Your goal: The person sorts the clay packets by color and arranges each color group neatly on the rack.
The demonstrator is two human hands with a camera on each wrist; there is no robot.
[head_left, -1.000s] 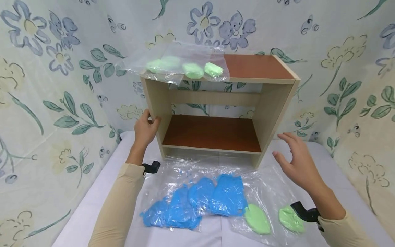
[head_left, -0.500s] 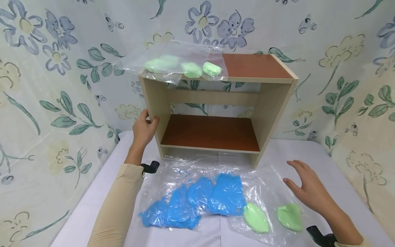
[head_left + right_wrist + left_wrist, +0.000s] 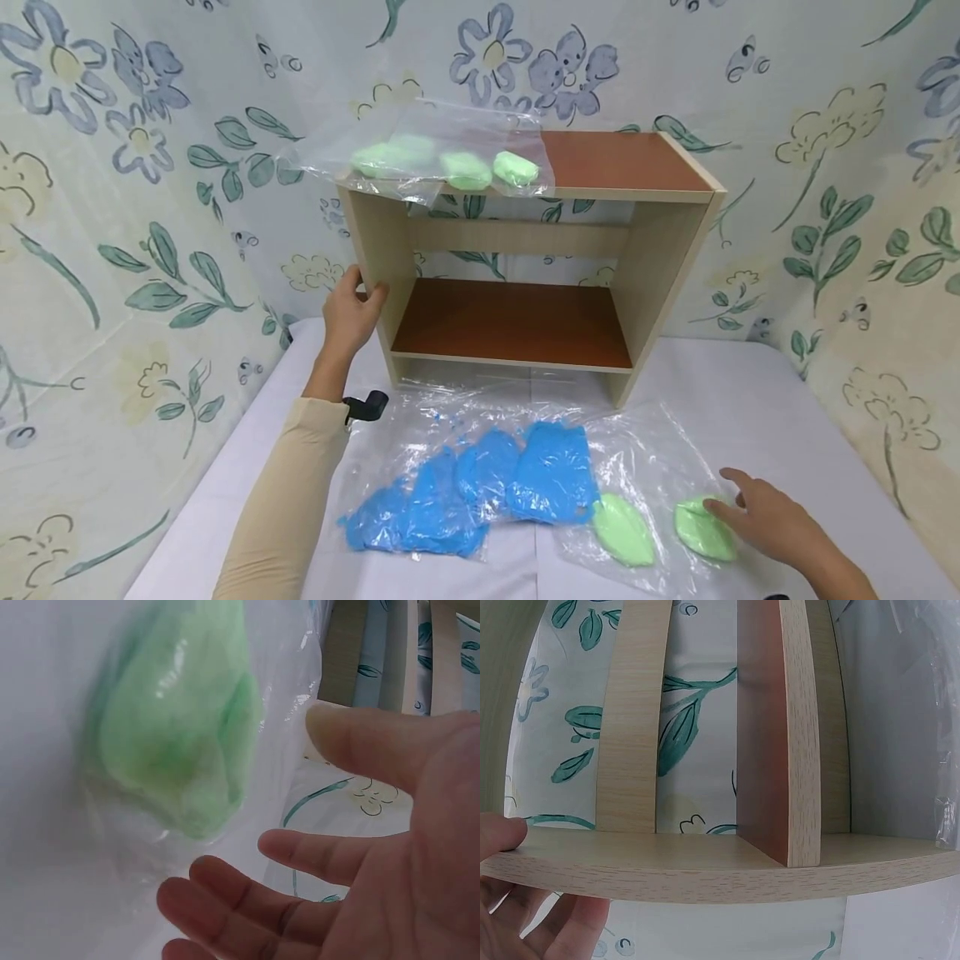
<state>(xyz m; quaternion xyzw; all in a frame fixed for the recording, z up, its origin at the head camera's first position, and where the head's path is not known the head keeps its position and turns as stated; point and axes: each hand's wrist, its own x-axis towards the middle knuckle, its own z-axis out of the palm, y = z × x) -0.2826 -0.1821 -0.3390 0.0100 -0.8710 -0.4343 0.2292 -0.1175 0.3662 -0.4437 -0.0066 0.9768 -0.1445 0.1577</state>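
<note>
A small wooden shelf unit (image 3: 513,363) with reddish-brown boards stands on the covered table. My left hand (image 3: 351,315) grips its left side panel (image 3: 705,879), thumb on the inner face and fingers outside. At the lower right, my right hand (image 3: 776,521) hovers by a clear plastic bag (image 3: 660,454) with two green, clay-like lumps. In the head view its thumb overlaps the right green lump (image 3: 703,533). The right wrist view shows the fingers spread and apart from that green lump (image 3: 180,735), nothing held.
Flat blue pieces (image 3: 555,471) in clear plastic lie before the shelf unit. Another plastic bag with several pale green lumps (image 3: 467,170) lies on its top board, overhanging the left end. Floral cloth (image 3: 187,208) surrounds the white-covered table (image 3: 720,392).
My right hand has come down and toward the front, from beside the shelf unit's right side to the right green lump. My left hand has stayed on the side panel.
</note>
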